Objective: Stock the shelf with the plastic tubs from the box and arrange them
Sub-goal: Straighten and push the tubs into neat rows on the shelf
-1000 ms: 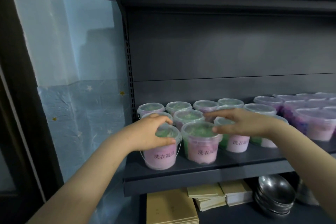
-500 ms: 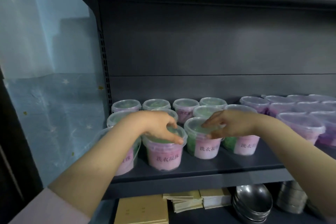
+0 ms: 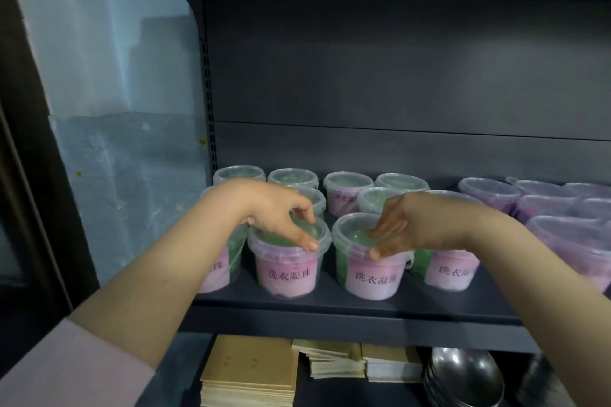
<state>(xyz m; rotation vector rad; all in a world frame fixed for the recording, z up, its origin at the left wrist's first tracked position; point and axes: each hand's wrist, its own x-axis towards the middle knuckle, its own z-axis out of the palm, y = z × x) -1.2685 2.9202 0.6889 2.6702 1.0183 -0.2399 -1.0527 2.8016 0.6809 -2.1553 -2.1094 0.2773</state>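
The front tub (image 3: 287,274) and the neighbour tub (image 3: 372,277) sit side by side at the front of the dark shelf (image 3: 330,304).
Left hand (image 3: 274,213) curls over the front tub's lid, thumb on the rim; right hand (image 3: 401,225) pinches the neighbour tub's rim the same way. Behind them more tubs (image 3: 344,192), metal bowls (image 3: 463,377) underneath.

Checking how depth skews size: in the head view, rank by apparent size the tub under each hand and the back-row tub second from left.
1-2. Left-hand tub and right-hand tub: they look alike, so no ranking.
3. Back-row tub: looks smaller, but it is farther away and partly hidden.
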